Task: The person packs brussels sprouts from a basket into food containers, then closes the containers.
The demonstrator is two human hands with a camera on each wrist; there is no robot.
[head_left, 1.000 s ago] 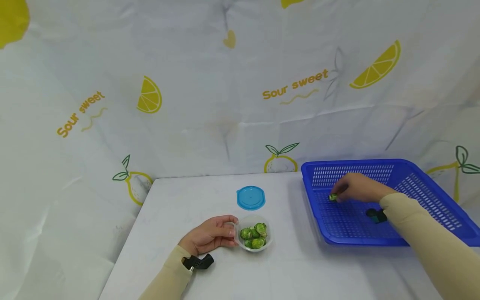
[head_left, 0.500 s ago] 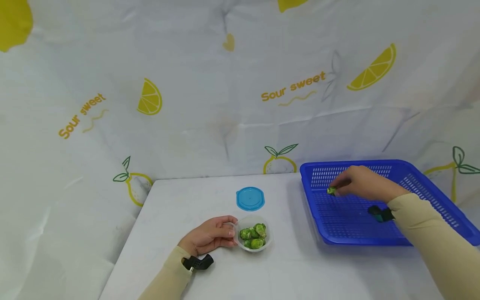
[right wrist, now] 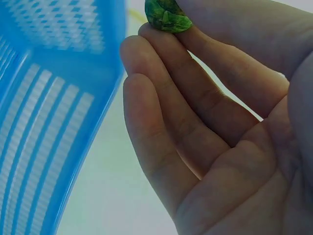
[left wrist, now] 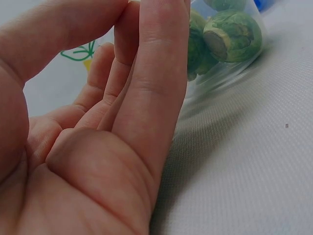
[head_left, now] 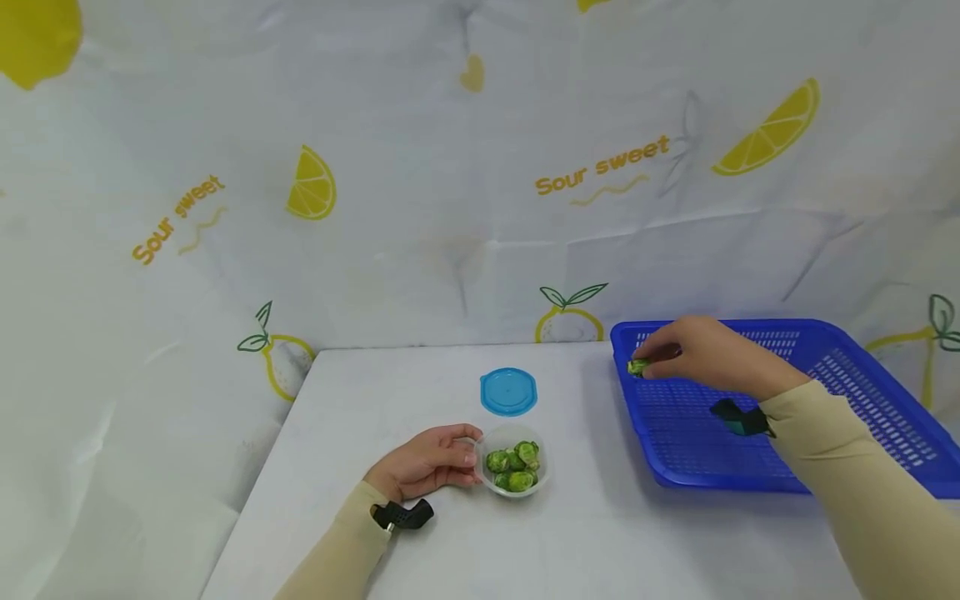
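A small clear plastic bowl (head_left: 513, 495) stands on the table with several Brussels sprouts (head_left: 521, 481) in it; sprouts (left wrist: 233, 36) show through its wall in the left wrist view. My left hand (head_left: 431, 463) holds the bowl by its left side, thumb and fingers at the rim. My right hand (head_left: 701, 357) pinches another Brussels sprout (head_left: 637, 367) between thumb and fingertips, above the left wall of a blue plastic basket (head_left: 651, 442). In the right wrist view this sprout (right wrist: 167, 16) is partly cut off at the top, with the remaining fingers loosely bent below it.
Behind the bowl a blue lid (head_left: 508, 392) lies flat on the white table (head_left: 405, 379). The basket's raised rim stands to the right of the bowl, with a strip of table between them. A white cloth (head_left: 420, 183) with lemon prints hangs behind the table.
My right hand has lifted the sprout from low inside the basket and moved it left to the basket's wall. The left hand and bowl stay put; the head view has shifted slightly.
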